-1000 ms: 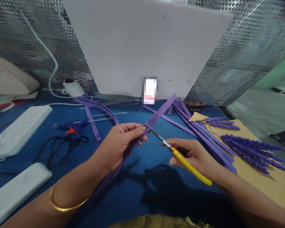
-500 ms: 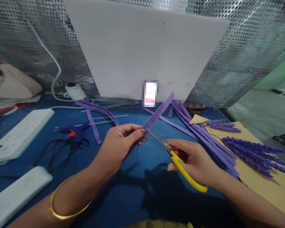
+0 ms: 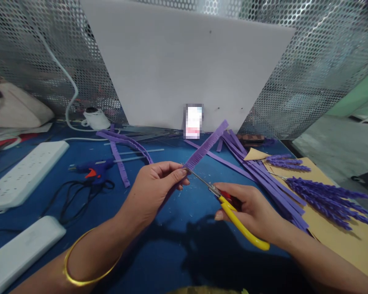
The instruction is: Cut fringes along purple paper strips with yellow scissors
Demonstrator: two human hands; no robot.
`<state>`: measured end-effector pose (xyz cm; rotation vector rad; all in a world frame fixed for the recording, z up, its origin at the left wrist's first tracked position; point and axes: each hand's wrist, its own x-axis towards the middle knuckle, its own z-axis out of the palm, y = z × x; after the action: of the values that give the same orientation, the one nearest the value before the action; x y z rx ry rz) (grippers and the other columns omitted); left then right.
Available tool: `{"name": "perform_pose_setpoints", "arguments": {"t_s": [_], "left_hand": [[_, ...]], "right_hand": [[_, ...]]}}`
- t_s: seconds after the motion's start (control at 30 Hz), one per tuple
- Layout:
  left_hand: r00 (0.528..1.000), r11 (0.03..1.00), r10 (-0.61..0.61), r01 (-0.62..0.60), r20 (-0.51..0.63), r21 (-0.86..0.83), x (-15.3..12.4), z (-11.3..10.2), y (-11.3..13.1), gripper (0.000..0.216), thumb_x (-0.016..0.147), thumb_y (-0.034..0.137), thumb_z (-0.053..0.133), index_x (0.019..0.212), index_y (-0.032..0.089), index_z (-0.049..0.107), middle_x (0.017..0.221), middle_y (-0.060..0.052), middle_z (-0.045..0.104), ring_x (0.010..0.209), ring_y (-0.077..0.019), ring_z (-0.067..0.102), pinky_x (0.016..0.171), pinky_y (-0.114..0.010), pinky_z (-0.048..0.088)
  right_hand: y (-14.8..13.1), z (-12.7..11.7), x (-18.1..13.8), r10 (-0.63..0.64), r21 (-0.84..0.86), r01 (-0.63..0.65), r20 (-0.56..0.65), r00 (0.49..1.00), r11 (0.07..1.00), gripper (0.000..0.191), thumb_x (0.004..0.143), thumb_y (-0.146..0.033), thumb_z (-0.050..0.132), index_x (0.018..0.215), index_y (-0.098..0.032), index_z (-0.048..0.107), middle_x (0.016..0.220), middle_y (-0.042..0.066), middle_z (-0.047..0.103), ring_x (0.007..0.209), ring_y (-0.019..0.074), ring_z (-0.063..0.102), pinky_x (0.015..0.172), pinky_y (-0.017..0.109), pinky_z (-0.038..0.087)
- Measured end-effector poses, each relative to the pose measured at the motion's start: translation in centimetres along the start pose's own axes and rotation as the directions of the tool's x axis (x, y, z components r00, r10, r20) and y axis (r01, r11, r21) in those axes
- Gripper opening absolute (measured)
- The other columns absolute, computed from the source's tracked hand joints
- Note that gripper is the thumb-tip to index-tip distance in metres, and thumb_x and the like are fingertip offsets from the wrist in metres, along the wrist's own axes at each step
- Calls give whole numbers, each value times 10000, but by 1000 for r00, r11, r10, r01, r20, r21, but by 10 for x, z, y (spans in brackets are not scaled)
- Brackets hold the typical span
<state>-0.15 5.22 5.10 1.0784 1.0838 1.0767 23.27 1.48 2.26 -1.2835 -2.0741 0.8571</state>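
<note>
My left hand (image 3: 155,190) pinches a long purple paper strip (image 3: 206,146) whose upper part is cut into a fine fringe and points up to the right. The strip's lower end runs down under my left wrist. My right hand (image 3: 251,208) grips yellow-handled scissors (image 3: 233,214). Their thin blades reach left to the strip's edge, just beside my left fingertips. Both hands hover over the blue table top (image 3: 178,228).
A pile of purple strips (image 3: 263,175) and finished purple flower spikes (image 3: 325,198) on brown paper lie at the right. A blue glue gun (image 3: 93,168), its black cord, loose purple strips (image 3: 122,151) and two white power strips (image 3: 24,173) lie at the left. A white board (image 3: 190,69) stands behind.
The scissors' handles closed and opened again while the blades worked at the strip's edge. The fringed strip shifted slightly in my left hand. The view rose a little.
</note>
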Motion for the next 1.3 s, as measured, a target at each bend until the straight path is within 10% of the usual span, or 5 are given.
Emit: {"name": "perform_pose_setpoints", "arguments": {"t_s": [1.3], "left_hand": [[1000,1000,-8,7,20,18,0,2,-2,156,767,293,761,682,165,732,616,4,666,571,-93,520,559,-197,389]], "right_hand": [[-3,-2,2,64,79,-70,75,995,994,351,867,-485,709,1027,-173,700,706,-32,450,621,124,357,548,225,359]]}}
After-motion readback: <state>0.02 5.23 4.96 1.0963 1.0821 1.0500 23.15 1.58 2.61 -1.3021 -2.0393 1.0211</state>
